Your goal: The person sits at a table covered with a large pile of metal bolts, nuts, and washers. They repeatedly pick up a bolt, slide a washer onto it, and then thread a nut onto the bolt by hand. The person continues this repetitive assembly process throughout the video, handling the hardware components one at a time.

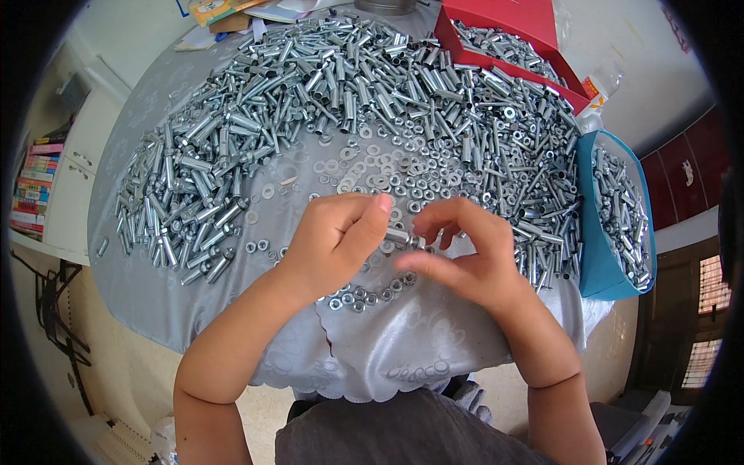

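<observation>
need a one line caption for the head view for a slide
Left hand and right hand hold a small metal sleeve part together over a grey-clothed table heaped with metal sleeves, washers and nuts.

A pale silver-grey satin tablecloth [147,256] with a faint woven floral pattern and a scalloped near edge covers the table. Across its far half lies a heap of shiny silver metal sleeves and bolts [325,85], with flat silver washers [372,174] and small grey nuts [360,298] toward the near edge. At the far right corner stands a bright red cardboard box [511,19]; at the right edge, a teal-blue fabric bin [593,263]. The garment below is dark grey [403,434].
</observation>
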The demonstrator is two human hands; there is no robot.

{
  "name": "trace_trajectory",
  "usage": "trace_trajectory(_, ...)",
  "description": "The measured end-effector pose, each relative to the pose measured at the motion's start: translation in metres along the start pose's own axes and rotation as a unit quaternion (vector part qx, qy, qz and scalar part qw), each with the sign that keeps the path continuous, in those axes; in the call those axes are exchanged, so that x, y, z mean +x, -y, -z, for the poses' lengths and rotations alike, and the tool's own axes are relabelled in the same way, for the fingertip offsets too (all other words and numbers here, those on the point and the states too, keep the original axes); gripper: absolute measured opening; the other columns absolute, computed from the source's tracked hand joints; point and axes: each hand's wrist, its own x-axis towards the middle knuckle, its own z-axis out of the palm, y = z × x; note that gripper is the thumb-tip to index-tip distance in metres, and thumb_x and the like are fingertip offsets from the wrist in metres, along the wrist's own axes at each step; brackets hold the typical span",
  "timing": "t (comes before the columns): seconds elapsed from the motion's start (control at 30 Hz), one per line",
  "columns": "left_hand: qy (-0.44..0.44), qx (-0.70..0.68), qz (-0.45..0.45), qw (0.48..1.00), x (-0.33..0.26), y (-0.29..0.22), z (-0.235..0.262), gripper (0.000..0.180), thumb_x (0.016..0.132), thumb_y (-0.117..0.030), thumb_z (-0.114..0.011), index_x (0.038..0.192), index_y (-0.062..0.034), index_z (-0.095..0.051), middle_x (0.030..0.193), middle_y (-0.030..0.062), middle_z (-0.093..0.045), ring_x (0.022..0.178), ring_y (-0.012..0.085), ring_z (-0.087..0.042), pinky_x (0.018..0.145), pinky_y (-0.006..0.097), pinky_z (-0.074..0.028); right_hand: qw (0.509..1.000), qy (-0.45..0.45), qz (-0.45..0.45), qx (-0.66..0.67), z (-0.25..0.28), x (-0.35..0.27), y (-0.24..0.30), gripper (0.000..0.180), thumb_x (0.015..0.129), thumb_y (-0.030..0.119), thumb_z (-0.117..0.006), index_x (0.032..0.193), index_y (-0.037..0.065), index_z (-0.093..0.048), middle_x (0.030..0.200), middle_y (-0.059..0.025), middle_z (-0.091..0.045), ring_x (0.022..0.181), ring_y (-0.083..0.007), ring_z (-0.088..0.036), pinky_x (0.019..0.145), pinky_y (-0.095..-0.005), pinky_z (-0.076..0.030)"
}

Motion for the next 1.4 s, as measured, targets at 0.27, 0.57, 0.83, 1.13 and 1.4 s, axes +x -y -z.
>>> trace_trajectory(0.27,-0.002,0.005,0.012,1.000,0.000,0.003,-0.001,0.046,0.093,-0.030,-0.045,0.060,0.0023,-0.044,0.051,0.0055,-0.039,0.049,0.0129,-0.035,0.047,0.031,-0.031,1.000,0.027,-0.008,-0.006,0.000,-0.001,-0.001,0.025,0.071,0.021,-0.074,0.086,0.005,-0.060,0.072,-0.0077,-0.061,0.058,-0.0203,-0.060,0.051,-0.0289,-0.048)
trace_trajectory(0.57,0.002,0.000,0.023,1.000,0.000,0.001,-0.001,0.047,0.093,-0.030,-0.045,0.059,0.0024,-0.043,0.051,0.0043,-0.038,0.049,0.0110,-0.034,0.046,0.030,-0.030,0.997,0.061,0.002,-0.051,0.003,0.001,0.002,0.022,0.076,0.017,-0.068,0.091,0.002,-0.060,0.074,-0.0102,-0.061,0.063,-0.0232,-0.061,0.053,-0.0298,-0.047)
trace_trajectory(0.83,0.002,0.006,0.019,1.000,0.000,0.004,-0.001,0.048,0.093,-0.031,-0.045,0.059,0.0020,-0.044,0.050,0.0043,-0.037,0.049,0.0120,-0.033,0.046,0.031,-0.030,0.996,0.087,-0.007,-0.018,0.004,0.001,0.001,0.026,0.077,0.019,-0.068,0.094,0.001,-0.060,0.072,-0.0099,-0.061,0.062,-0.0227,-0.060,0.055,-0.0315,-0.047)
trace_trajectory(1.13,0.015,0.013,0.027,0.999,0.000,0.003,-0.002,0.047,0.093,-0.031,-0.045,0.060,0.0023,-0.044,0.050,0.0054,-0.038,0.049,0.0120,-0.034,0.047,0.031,-0.030,0.993,0.080,0.072,-0.052,0.009,0.003,-0.002,0.027,0.071,0.011,-0.072,0.094,0.002,-0.060,0.066,-0.0068,-0.058,0.059,-0.0195,-0.059,0.053,-0.0288,-0.047)
trace_trajectory(1.4,0.017,0.005,0.022,1.000,-0.001,0.003,0.000,0.045,0.093,-0.029,-0.046,0.060,0.0017,-0.045,0.051,0.0040,-0.037,0.050,0.0103,-0.033,0.046,0.030,-0.030,0.995,0.052,0.045,-0.071,0.007,0.003,0.002,0.021,0.072,0.017,-0.071,0.086,0.004,-0.060,0.071,-0.0080,-0.058,0.058,-0.0241,-0.058,0.051,-0.0306,-0.046)
